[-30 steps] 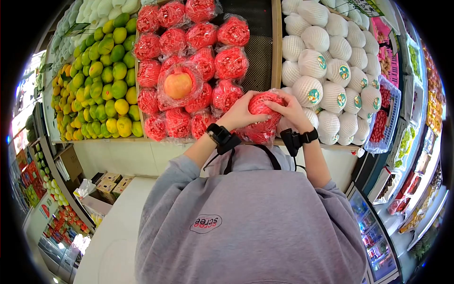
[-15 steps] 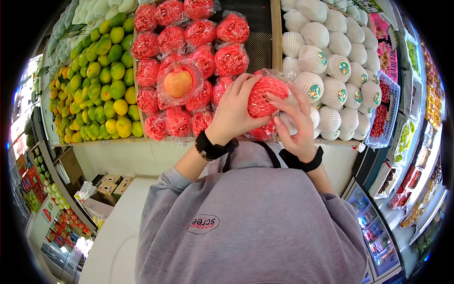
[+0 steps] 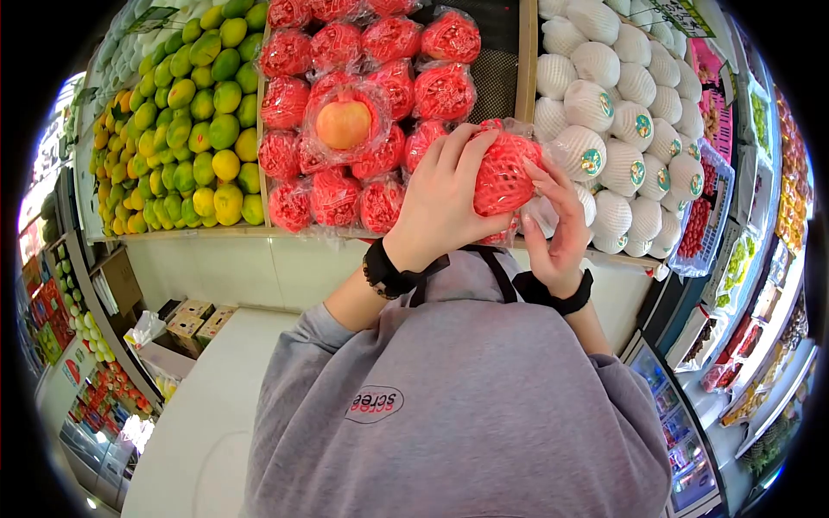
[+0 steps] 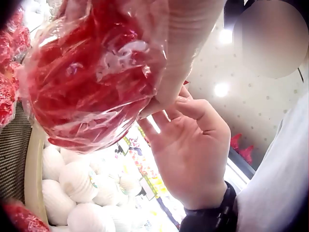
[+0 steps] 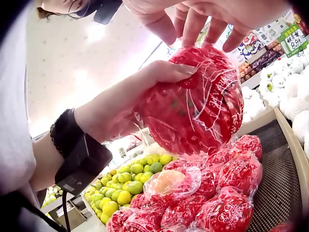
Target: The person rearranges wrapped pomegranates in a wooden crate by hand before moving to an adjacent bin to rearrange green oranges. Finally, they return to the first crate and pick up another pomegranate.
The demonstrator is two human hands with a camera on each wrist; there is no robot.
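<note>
A round fruit in a red foam net and clear printed plastic film (image 3: 505,177) is held up over the front of the display. My left hand (image 3: 436,203) grips it from the left side, with the thumb (image 5: 174,72) lying across the film in the right wrist view. On the other side, my right hand (image 3: 561,237) has its fingertips at the film, the thumb apart from the fingers. The left wrist view shows the right palm (image 4: 186,154) facing the fruit. Similar red-wrapped fruits (image 3: 445,91) lie in rows behind, with one bare-topped pomegranate (image 3: 343,123) among them.
Green and yellow citrus (image 3: 203,134) are piled at the left. Beyond a wooden divider (image 3: 526,60), white foam-netted fruits (image 3: 596,65) are stacked at the right. A blue basket of red fruit (image 3: 704,211) stands farther right, and cardboard boxes (image 3: 190,324) sit below at the left.
The hands have turned the wrapped fruit, and the right hand has moved from gripping its top to its right side with fingers spread. The view has shifted slightly.
</note>
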